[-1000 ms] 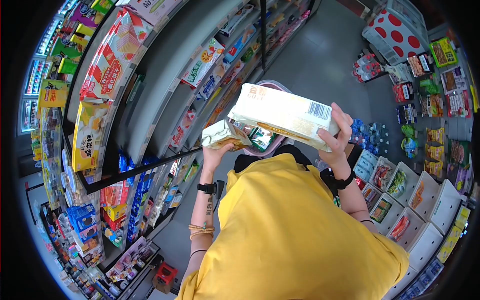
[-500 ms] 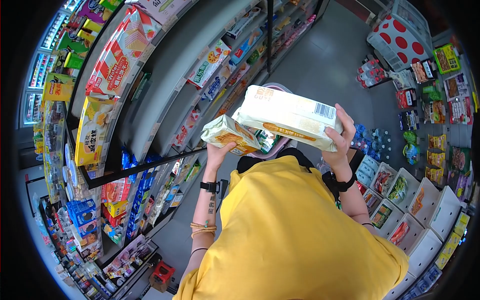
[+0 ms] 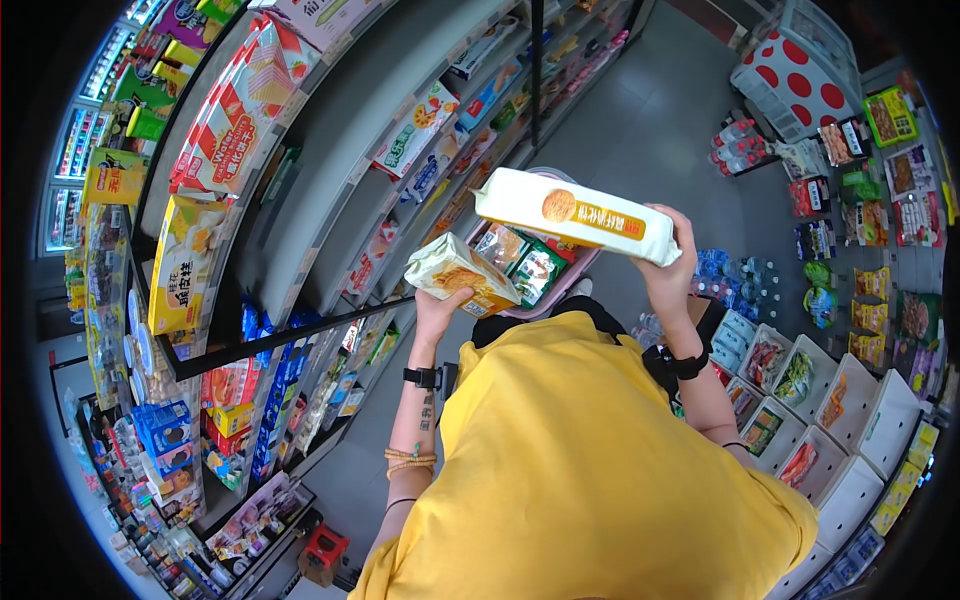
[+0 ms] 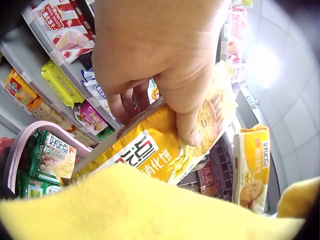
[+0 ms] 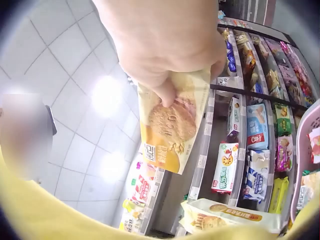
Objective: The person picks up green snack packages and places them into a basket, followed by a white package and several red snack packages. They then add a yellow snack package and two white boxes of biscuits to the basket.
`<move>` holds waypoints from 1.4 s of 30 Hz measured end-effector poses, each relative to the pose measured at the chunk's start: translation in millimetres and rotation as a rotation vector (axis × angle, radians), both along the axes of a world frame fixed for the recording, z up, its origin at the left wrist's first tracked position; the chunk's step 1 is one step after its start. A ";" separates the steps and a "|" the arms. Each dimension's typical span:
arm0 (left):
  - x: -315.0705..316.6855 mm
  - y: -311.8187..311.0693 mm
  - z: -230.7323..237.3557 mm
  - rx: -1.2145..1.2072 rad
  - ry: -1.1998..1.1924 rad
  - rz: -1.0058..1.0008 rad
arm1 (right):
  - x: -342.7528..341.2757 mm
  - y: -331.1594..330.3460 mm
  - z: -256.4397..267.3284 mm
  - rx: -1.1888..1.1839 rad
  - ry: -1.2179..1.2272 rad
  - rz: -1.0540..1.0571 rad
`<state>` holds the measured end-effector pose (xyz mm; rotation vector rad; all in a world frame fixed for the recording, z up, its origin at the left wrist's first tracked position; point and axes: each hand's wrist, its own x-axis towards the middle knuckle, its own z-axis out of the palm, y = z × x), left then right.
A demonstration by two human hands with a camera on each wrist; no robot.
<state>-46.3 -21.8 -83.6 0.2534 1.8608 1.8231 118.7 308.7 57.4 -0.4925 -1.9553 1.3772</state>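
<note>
nearest to the head camera, we see a yellow shirt (image 3: 590,450) and, beyond it, two forearms, each with a black wrist strap (image 3: 422,377).

the left hand (image 3: 432,315) pinches a haochidian digestive biscuit packet (image 3: 465,278); its thumb lies across the printed biscuit, and its other fingers sit at the packet's opposite side. the right hand (image 3: 672,250) pinches a long high-fibre digestive biscuit packet (image 3: 565,213) at one end, thumb on the printed face. we note that both packets are raised and near each other, but apart; the right one slants, its narrow labelled side facing the head camera.

beneath the packets we locate a pink basket (image 4: 18,142), holding green snack packs (image 3: 540,268).

alongside the left forearm stands a curved shelf unit, stocked with a red wafer biscuits box (image 3: 240,120) and a yellow crispy-cake box (image 3: 186,262). on the other side we find white bins (image 3: 850,375), with bottled water (image 3: 735,280) beyond them.

farthest along the floor stand red-capped bottles (image 3: 737,143) and a white case with red dots (image 3: 797,86).
</note>
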 end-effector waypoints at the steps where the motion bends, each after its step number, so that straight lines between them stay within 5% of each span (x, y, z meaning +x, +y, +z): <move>1: -0.1 -1.1 0.4 -0.003 0.000 -0.008 | 0.5 -0.2 -2.0 -0.121 -0.020 0.002; 8: 1.8 -4.5 -4.1 0.019 0.000 0.028 | 1.3 5.9 -19.8 -0.810 0.059 0.073; 20: 4.0 -4.0 0.2 0.021 0.012 0.023 | 7.3 17.4 -12.6 -1.510 -0.030 0.320; 23: 2.1 -6.7 -5.4 0.004 0.017 0.021 | 1.3 9.8 3.6 -1.613 -0.041 0.150; 29: 1.6 -4.5 -5.4 0.031 0.022 0.021 | 5.9 9.3 -11.2 -1.302 -0.070 0.260; 42: 2.7 -3.6 -5.5 -0.015 0.033 0.009 | 3.1 -4.0 -2.3 -0.656 0.054 0.116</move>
